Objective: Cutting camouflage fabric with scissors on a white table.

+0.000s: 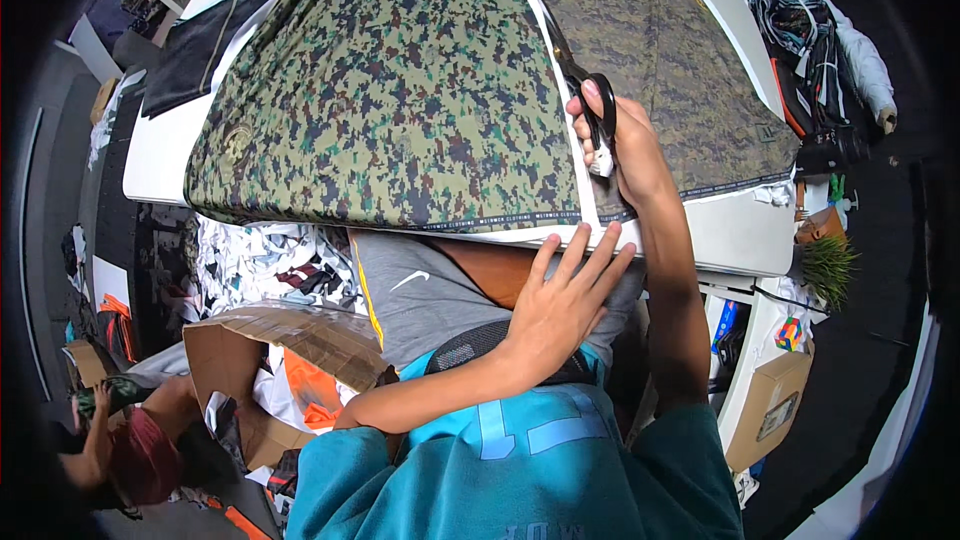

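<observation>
**Scissors in camo fabric, cut line running up the white table**

Right hand (625,145) has its fingers curled through the black loops of the scissors (578,80), closed grip. Blades point away from the person, lying in the gap between two panels of camouflage fabric (400,90). Can't tell how far the blades are open.

Left hand (560,305) is flat, fingers spread and straight, holding nothing. Fingertips rest at the near hem of the fabric, at the table edge, just left of the right wrist.

Surface: white table (740,230), almost fully covered by the fabric. Left panel is brighter green; the right panel (680,70) is duller, brownish. A dark cloth piece (205,40) lies at the table's far left corner.

Room: heap of white and mixed scraps (265,260) under the left side of the table, with an open cardboard box (280,340) just beside it. Another person (130,440) sits low at bottom left. On the right: a second cardboard box (770,410), a small green plant (825,265), and bundled dark and white cloth (820,40) at upper right. Floor is dark.
</observation>
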Demonstrator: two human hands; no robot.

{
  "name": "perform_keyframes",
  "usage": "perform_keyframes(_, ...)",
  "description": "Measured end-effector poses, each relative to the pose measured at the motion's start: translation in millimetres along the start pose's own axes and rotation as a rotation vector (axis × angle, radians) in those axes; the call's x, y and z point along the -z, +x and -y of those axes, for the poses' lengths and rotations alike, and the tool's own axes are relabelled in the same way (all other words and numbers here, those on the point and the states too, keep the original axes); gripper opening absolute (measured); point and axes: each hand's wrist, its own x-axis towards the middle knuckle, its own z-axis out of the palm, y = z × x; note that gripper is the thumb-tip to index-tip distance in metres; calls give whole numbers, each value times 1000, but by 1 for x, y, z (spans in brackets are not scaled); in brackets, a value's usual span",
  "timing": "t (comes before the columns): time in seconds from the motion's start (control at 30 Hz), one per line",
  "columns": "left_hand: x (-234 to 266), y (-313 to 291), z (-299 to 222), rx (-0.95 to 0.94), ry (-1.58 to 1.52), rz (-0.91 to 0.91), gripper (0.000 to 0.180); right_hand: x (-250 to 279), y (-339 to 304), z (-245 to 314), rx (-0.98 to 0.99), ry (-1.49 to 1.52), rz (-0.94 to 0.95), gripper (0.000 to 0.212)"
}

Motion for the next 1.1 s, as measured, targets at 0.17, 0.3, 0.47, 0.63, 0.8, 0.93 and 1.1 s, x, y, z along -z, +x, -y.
perform_keyframes(0.17, -1, -1, 0, -5, 14, -30, 79, 0, 9, 2, -18, -4, 5, 39)
perform_keyframes(0.3, 0, 0, 0, -7, 3, -33, 79, -1, 15, 5, -17, -16, 8, 38)
perform_keyframes(0.47, 1, 0, 1, -13, -3, -36, 79, 0, 16, 4, 11, -64, 0, 39)
perform_keyframes(0.63, 2, 0, 1, -9, 1, -27, 79, 4, 22, 4, 32, -37, 7, 40)
perform_keyframes(0.8, 4, -1, -1, -3, 15, -21, 79, 2, 26, 12, -9, -15, -1, 42)
perform_keyframes(0.93, 5, 0, -2, 16, 18, 9, 80, 4, 30, 11, -14, -11, 8, 42)
perform_keyframes(1.1, 2, -1, -2, 25, 27, 11, 82, 8, 31, 5, 19, 0, 33, 35)
